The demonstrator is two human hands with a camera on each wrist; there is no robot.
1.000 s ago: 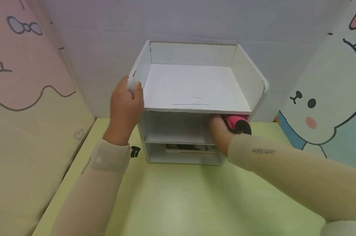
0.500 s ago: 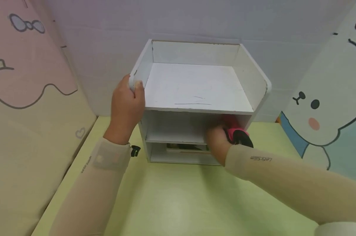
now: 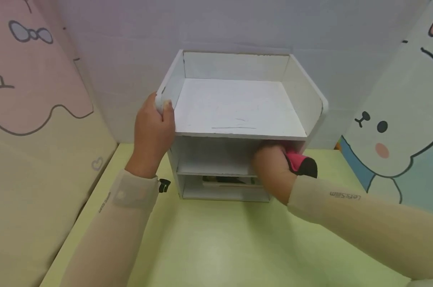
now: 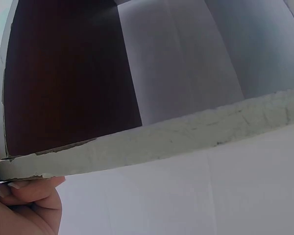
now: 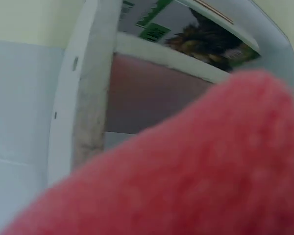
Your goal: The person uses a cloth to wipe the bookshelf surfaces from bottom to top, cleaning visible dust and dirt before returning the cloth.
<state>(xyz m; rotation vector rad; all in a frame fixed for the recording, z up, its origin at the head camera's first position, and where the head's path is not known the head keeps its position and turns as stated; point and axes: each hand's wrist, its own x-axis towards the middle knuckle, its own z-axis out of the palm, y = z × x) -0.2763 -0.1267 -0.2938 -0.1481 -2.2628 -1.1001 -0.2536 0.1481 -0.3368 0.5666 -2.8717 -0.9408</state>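
My left hand grips the front edge of the left side panel of a white wooden shelf unit, thumb on the inner face. In the left wrist view, curled fingers show around the panel's edge. My right hand reaches into the middle compartment at its right side, under the top board, its fingers hidden. It holds a fuzzy pink cloth, which fills much of the right wrist view. Part of the cloth, with a black patch beside it, shows by the wrist in the head view.
Flat printed books lie in the bottom compartment; one cover shows an animal's head. The unit stands on a pale green table against a white backdrop. Cartoon-printed panels flank it.
My right hand dips deeper into the middle compartment, then shifts a little right with the pink cloth, its wrist turning. The left hand keeps its grip on the panel.
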